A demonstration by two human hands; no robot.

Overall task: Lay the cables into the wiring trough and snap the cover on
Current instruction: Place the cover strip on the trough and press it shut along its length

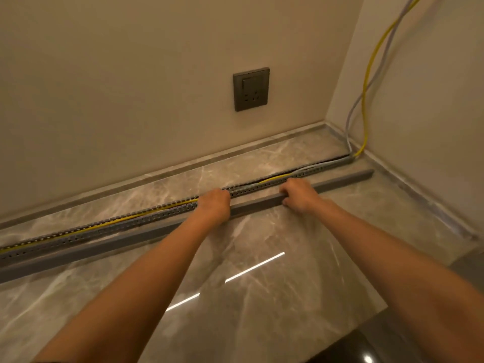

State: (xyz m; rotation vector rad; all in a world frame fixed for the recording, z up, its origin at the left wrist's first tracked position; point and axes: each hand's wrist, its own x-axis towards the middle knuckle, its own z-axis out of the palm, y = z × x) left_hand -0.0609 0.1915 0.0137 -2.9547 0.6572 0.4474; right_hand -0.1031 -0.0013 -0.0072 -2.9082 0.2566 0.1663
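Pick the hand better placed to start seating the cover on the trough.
Probably right: the right hand visibly grips the cover, fingers curled over it. The left hand overlaps trough and cover, its grip hidden.

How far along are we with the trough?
Done: the yellow cable and grey cable lie in the slotted trough. In hand: the left hand and right hand grip the cover, lying beside the trough. Left: seat it and snap it on.
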